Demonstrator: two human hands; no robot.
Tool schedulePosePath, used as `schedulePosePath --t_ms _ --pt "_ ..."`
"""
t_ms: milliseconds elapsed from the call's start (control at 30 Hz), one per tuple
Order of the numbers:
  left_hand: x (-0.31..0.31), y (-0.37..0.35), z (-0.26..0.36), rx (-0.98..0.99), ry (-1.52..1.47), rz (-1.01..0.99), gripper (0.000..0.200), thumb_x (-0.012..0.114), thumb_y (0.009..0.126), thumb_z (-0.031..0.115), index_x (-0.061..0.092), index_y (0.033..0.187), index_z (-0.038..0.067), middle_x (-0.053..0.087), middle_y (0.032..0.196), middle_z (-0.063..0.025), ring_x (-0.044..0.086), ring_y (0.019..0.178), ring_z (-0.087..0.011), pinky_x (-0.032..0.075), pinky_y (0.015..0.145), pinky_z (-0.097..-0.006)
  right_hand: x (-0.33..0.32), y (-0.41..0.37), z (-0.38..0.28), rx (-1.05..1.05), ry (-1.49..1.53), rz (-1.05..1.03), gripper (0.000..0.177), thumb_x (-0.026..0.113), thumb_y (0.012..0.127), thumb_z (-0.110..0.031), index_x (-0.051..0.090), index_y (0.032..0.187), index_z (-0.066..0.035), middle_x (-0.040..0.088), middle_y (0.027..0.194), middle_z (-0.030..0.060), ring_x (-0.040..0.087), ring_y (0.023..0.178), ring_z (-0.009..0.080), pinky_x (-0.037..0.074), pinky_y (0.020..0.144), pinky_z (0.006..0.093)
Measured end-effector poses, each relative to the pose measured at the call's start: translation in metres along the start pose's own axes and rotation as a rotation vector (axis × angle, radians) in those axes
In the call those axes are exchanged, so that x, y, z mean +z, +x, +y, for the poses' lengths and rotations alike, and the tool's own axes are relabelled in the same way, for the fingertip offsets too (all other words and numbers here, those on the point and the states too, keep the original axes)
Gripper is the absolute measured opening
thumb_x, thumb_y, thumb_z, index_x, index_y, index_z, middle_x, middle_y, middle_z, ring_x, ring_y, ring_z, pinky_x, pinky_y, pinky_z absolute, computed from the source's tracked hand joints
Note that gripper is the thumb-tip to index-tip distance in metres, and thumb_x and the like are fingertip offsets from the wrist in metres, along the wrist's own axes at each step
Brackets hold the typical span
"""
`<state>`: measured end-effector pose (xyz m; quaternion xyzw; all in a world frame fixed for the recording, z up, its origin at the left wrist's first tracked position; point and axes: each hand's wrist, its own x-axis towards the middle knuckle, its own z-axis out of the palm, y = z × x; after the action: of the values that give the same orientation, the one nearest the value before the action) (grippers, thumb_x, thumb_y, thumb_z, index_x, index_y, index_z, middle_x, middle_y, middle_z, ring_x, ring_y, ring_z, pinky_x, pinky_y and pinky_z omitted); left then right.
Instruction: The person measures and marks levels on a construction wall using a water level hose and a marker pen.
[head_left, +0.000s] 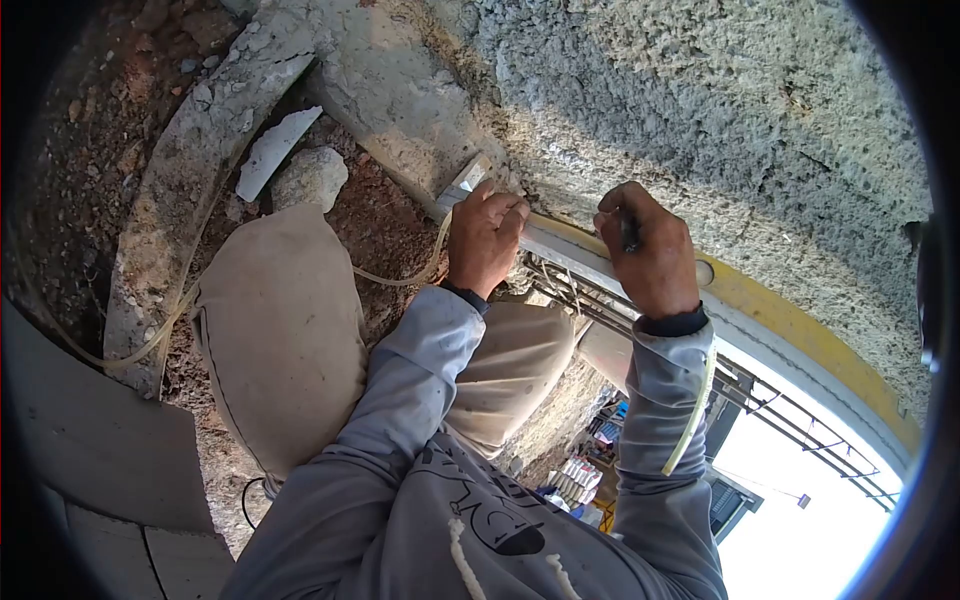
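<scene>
My left hand (485, 240) is closed at the near end of a long board (572, 248) with a yellow side; a thin clear tube (400, 280) runs up to it, and what its fingers pinch is hidden. Further along the board, my right hand (650, 255) is closed around a small dark object (630, 232) that I cannot make out. A round pale end (704, 272) shows beside that hand. Just beyond my left hand lies a small block (468, 180). Along my right sleeve hangs a pale strip (690, 420).
Rough concrete wall (700, 120) borders the board. Metal rebar (800, 435) runs beneath it. Left are a curved concrete edge (170, 200), a broken tile piece (277, 152), a stone (311, 178) and loose soil (85, 140). Stacked items (575, 480) lie far below.
</scene>
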<state>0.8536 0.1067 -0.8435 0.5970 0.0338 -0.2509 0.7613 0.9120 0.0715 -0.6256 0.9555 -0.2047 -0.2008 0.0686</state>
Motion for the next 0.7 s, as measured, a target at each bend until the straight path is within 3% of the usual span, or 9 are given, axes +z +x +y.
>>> schedulePosePath --t_ms 100,167,233,300,367,467,533,700 --pt "0.001 0.001 0.000 -0.024 -0.058 -0.008 0.031 0.065 0.085 0.019 0.064 0.105 -0.004 0.069 0.094 -0.0137 0.066 0.082 -0.0191 0.051 0.074 -0.0313 -0.001 0.001 -0.001 -0.005 0.021 -0.051 0.013 0.064 0.083 -0.013 0.062 0.095 -0.008 0.065 0.074 0.0151 0.065 0.071 0.0325 0.049 0.063 0.0396" --pt "0.001 0.000 0.004 -0.043 -0.069 -0.017 0.029 0.065 0.085 0.019 0.065 0.104 -0.003 0.069 0.094 -0.0136 0.065 0.081 -0.0184 0.051 0.072 -0.0310 0.005 0.001 0.005 0.023 0.109 0.029 0.020 0.064 0.085 -0.020 0.065 0.100 -0.008 0.067 0.077 0.0161 0.066 0.074 0.0322 0.050 0.065 0.0396" --pt "-0.005 0.000 0.016 -0.008 -0.177 0.007 0.017 0.063 0.082 0.016 0.069 0.087 0.002 0.064 0.104 -0.0204 0.061 0.087 -0.0336 0.047 0.082 -0.0403 0.010 0.002 0.007 0.013 0.138 0.064 0.023 0.064 0.085 -0.023 0.065 0.102 -0.008 0.067 0.078 0.0160 0.066 0.074 0.0321 0.050 0.066 0.0397" --pt "-0.008 0.002 0.015 0.026 -0.193 -0.035 0.014 0.063 0.081 0.014 0.068 0.084 0.001 0.065 0.099 -0.0184 0.061 0.081 -0.0328 0.048 0.075 -0.0397 0.009 0.003 0.005 0.009 0.164 0.098 0.026 0.063 0.086 -0.027 0.066 0.104 -0.008 0.068 0.078 0.0159 0.067 0.073 0.0321 0.051 0.066 0.0398" --pt "-0.005 0.002 0.012 0.061 -0.213 -0.076 0.012 0.064 0.080 0.011 0.067 0.081 0.000 0.065 0.093 -0.0164 0.062 0.075 -0.0320 0.050 0.069 -0.0391 0.003 0.006 -0.005 0.203 0.125 0.043 0.024 0.063 0.087 -0.028 0.067 0.100 -0.009 0.069 0.078 0.0150 0.067 0.074 0.0322 0.051 0.067 0.0404" --pt "0.001 0.003 0.007 0.126 -0.185 0.003 0.009 0.065 0.079 0.009 0.066 0.079 0.000 0.065 0.088 -0.0133 0.061 0.075 -0.0320 0.049 0.068 -0.0398 0.008 0.009 -0.003 0.196 0.064 0.069 0.020 0.064 0.085 -0.026 0.067 0.097 -0.010 0.068 0.076 0.0162 0.067 0.073 0.0336 0.050 0.066 0.0408" --pt "-0.005 0.002 0.013 0.175 -0.166 -0.041 0.010 0.064 0.083 0.007 0.065 0.086 -0.002 0.065 0.087 -0.0110 0.063 0.070 -0.0203 0.051 0.064 -0.0313 0.013 0.010 0.001 0.128 0.060 0.057 0.017 0.064 0.084 -0.023 0.066 0.095 -0.010 0.067 0.076 0.0162 0.066 0.073 0.0343 0.050 0.066 0.0413" --pt "0.003 -0.001 0.011 0.243 -0.079 0.051 0.010 0.066 0.082 0.008 0.067 0.087 -0.001 0.064 0.095 -0.0115 0.063 0.071 -0.0213 0.051 0.064 -0.0314 0.026 0.012 0.004 -0.078 0.009 -0.029 0.013 0.064 0.079 -0.013 0.064 0.092 -0.010 0.066 0.078 0.0155 0.064 0.075 0.0359 0.049 0.066 0.0436"
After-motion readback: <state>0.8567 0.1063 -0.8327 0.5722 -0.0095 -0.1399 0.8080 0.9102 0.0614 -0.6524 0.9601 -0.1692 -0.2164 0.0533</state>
